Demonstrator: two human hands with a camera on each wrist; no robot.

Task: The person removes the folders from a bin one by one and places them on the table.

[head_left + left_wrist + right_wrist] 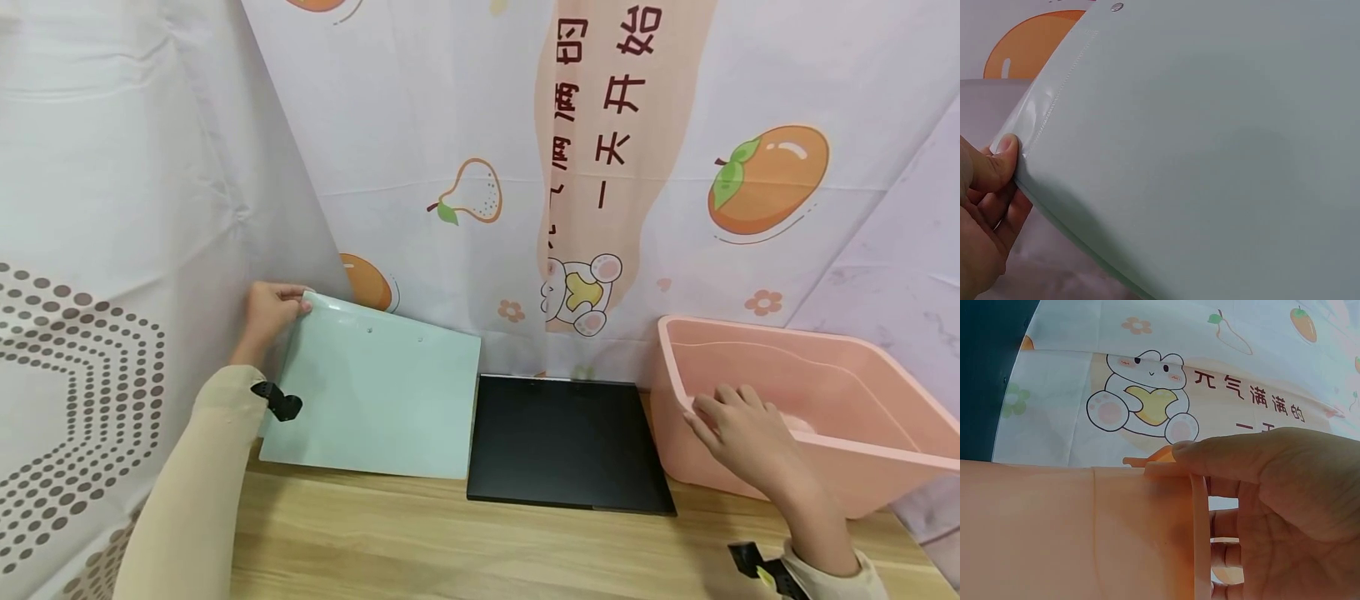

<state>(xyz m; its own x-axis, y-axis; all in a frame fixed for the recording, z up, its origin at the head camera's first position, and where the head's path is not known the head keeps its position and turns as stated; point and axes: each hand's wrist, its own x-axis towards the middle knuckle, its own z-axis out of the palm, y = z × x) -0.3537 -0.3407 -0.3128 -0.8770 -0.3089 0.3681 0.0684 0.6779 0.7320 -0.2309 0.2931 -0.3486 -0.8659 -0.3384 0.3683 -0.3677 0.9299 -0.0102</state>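
Note:
My left hand (270, 321) pinches the upper left corner of a pale green folder (375, 400) between thumb and fingers. The folder's upper left corner is raised, and two small metal rivets show along its top. In the left wrist view its smooth cover (1185, 162) fills most of the picture, the thumb lying over the corner. On the right, my right hand (750, 442) grips the near left part of a pink plastic bin's rim (862, 450). The right wrist view has the thumb on the rim's corner, with the fingers on the other side of the bin wall (1029, 531).
A black folder (562, 442) lies flat on the wooden table (375, 533), between the green folder and the bin. Behind them hangs a white cloth (405, 100) printed with fruit, a bear and writing. A dotted pale cloth (82, 208) hangs along the left.

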